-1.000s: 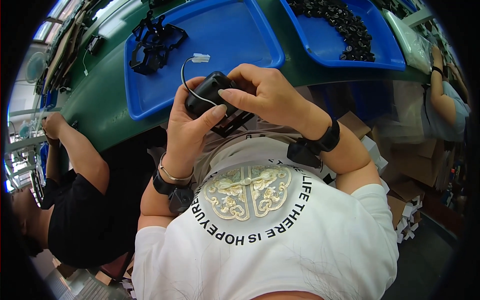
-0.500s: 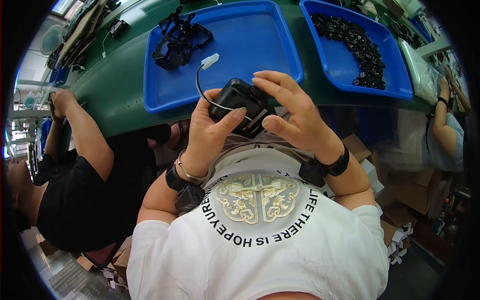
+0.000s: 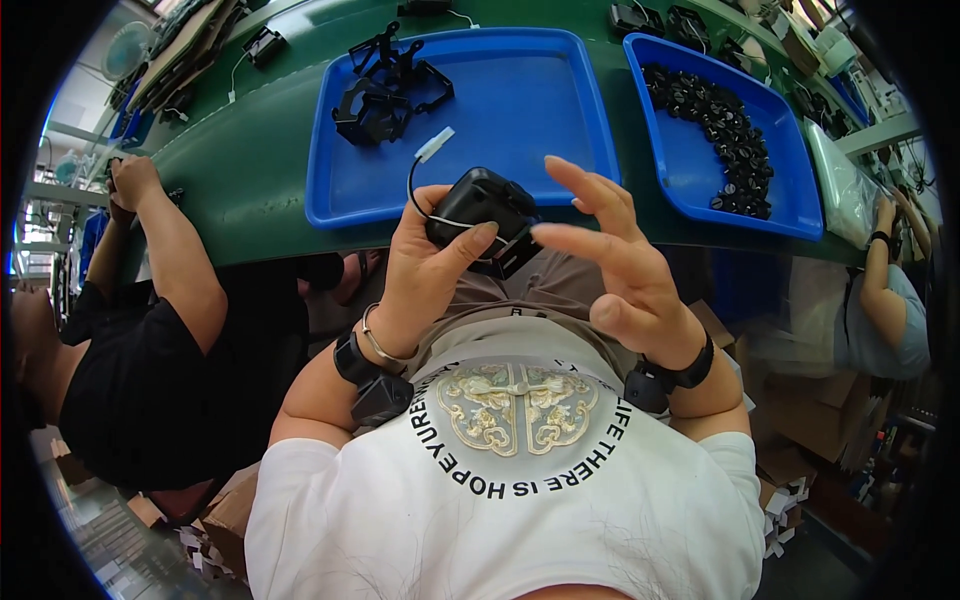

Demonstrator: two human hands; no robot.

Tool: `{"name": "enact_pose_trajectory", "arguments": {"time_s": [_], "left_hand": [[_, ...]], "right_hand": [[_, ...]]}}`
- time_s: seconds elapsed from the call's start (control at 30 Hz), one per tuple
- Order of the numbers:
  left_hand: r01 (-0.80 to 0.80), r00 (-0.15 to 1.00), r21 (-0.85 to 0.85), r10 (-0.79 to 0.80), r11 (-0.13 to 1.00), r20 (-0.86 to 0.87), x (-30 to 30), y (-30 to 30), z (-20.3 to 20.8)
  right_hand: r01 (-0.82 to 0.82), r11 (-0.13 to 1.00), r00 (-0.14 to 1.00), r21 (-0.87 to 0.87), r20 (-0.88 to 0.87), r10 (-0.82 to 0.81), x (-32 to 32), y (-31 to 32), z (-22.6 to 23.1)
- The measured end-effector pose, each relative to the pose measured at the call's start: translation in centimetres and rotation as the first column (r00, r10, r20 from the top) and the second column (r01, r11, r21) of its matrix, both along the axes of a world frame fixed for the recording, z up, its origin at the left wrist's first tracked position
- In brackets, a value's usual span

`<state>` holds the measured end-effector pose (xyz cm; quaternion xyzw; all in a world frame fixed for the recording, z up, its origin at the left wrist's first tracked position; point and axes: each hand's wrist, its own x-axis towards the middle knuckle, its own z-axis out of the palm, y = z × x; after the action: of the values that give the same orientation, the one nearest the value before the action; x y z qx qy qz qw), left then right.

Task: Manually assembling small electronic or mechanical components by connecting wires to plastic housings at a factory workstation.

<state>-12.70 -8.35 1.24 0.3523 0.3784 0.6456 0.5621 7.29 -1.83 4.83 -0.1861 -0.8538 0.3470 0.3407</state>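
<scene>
My left hand (image 3: pixel 425 240) grips a small black boxy device (image 3: pixel 474 205) in front of my waist, thumb laid across its near side. From it a thin black-and-white cable loops up to a white plug connector (image 3: pixel 435 145), which hangs over the near part of a blue tray (image 3: pixel 510 100). A black bracket is attached along the device's right lower side. Just right of the device, my right hand (image 3: pixel 630 260) is open, its fingers spread and holding nothing. Several black metal brackets (image 3: pixel 385 95) lie heaped in the tray's left part.
A second blue tray (image 3: pixel 685 200) at the right holds many small black knobs (image 3: pixel 735 140). Beside it lies a clear plastic bag (image 3: pixel 840 180). More cabled black devices (image 3: pixel 265 47) sit along the green table (image 3: pixel 225 190). Co-workers sit at left and right; cardboard boxes (image 3: pixel 825 400) stand behind.
My right hand has come away from the device, moving right and toward me, its fingers spreading. My left hand still holds the device. The view has shifted slightly.
</scene>
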Motion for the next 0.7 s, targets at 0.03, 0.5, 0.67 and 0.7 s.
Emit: {"name": "enact_pose_trajectory", "arguments": {"time_s": [0.03, 0.5, 0.67, 0.7], "left_hand": [[-0.001, 1.000, 0.003, 0.001, 1.000, 0.001, 0.2, 0.0, 0.0], [0.000, 0.999, -0.010, 0.000, 1.000, 0.045, 0.2, -0.1, 0.0], [0.012, 1.000, -0.020, -0.012, 1.000, 0.027, 0.2, -0.5, 0.5], [0.010, 1.000, -0.021, -0.009, 1.000, 0.028, 0.3, -0.6, 0.4]], "right_hand": [[0.098, 0.995, 0.995, 0.023, 0.017, -0.099, -0.1, 0.0, 0.1], [-0.046, 0.992, 0.993, -0.118, -0.113, 0.032, 0.1, -0.3, 0.4], [0.056, 0.996, 0.998, -0.076, -0.016, -0.057, -0.4, -0.2, -0.6], [0.093, 0.990, 0.995, -0.102, -0.037, -0.097, 0.0, -0.1, -0.5]]}}
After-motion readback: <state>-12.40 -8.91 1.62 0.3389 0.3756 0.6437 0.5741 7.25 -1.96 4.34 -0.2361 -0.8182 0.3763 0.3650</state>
